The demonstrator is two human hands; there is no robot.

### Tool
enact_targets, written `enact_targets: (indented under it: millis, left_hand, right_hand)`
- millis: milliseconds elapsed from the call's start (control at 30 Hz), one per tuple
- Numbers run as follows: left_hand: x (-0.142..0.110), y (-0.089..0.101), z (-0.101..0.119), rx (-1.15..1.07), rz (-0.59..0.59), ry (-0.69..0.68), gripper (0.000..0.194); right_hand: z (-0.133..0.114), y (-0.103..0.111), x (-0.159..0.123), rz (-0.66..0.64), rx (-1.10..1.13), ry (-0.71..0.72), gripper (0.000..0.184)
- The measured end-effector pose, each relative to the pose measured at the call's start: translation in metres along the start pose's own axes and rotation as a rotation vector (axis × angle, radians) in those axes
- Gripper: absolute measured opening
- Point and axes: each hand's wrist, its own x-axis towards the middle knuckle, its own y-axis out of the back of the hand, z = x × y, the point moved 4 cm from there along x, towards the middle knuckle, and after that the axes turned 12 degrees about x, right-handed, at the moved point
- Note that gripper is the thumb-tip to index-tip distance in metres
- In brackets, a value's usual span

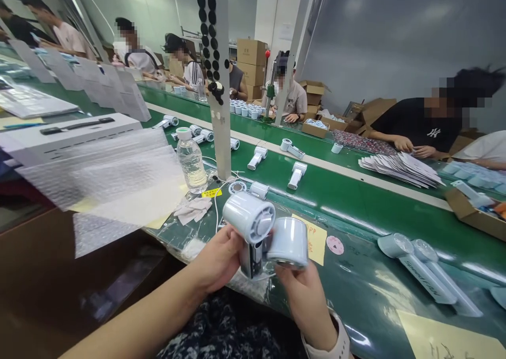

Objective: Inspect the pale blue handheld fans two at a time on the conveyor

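My left hand (pixel 221 256) is closed around a light blue handheld fan (pixel 249 216), whose round head faces right with its grille showing. Close beside it, my right hand (pixel 306 301) grips a second handheld fan (pixel 290 241) by its lower part, mostly hidden by the fingers. The two fan heads nearly meet over the table edge; whether they touch I cannot tell. Behind them on the table lie another handheld fan (pixel 259 190) and a round fan part (pixel 237 187). At the right rest two fans, one with a handle (pixel 427 279) marked "Speed FAN".
A green conveyor (pixel 336 190) carries several fans. A metal post (pixel 220 137) rises beside a clear bottle (pixel 192 161). Bubble-wrap sheets (pixel 130 185) overhang the left edge. Yellow paper (pixel 446 338) lies front right. A co-worker (pixel 419 116) sits across, near stacked white sheets (pixel 401 169).
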Motion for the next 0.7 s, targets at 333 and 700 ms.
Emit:
enact_targets:
  millis: [333,700]
  left_hand:
    - [0.005,-0.005,-0.001,-0.036,-0.017,0.19,0.038]
    - [-0.015,-0.023,0.001,0.128,-0.264,0.028,0.039]
  right_hand:
    - [0.012,0.019,0.0,0.163,0.261,-0.094,0.045]
    - [-0.006,0.001,-0.012,-0.039,0.427,-0.218,0.033]
